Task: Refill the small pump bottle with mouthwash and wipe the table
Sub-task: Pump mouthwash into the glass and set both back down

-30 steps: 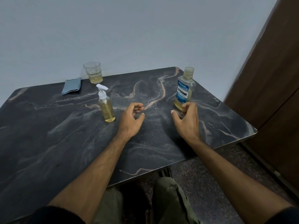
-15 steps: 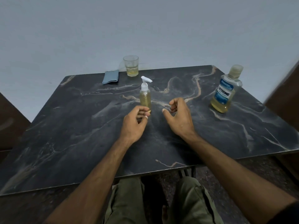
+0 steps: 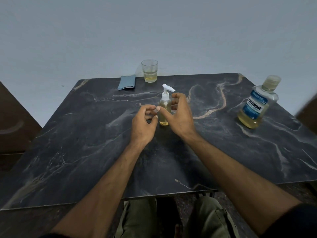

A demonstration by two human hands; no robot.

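Observation:
The small pump bottle (image 3: 165, 109) stands upright at the middle of the dark marble table (image 3: 85, 143), clear with yellow liquid and a white pump head. My right hand (image 3: 181, 117) is cupped around it, thumb crossing its front and fingers behind its right side; I cannot tell whether it grips. Just left of the bottle, my left hand (image 3: 144, 125) hovers with fingers loosely curled and holds nothing. The capped mouthwash bottle (image 3: 255, 107), with a blue label and yellow liquid, stands far right. A folded blue cloth (image 3: 127, 82) lies at the back edge.
A clear glass (image 3: 149, 71) with a little yellow liquid stands at the table's back edge, right of the cloth, against a pale wall. Dark wooden furniture flanks the table on both sides. My knees show under the front edge.
The view has swung left, from the mouthwash bottle to the pump bottle. Both hands have moved forward to the pump bottle, and my right hand has curled around it.

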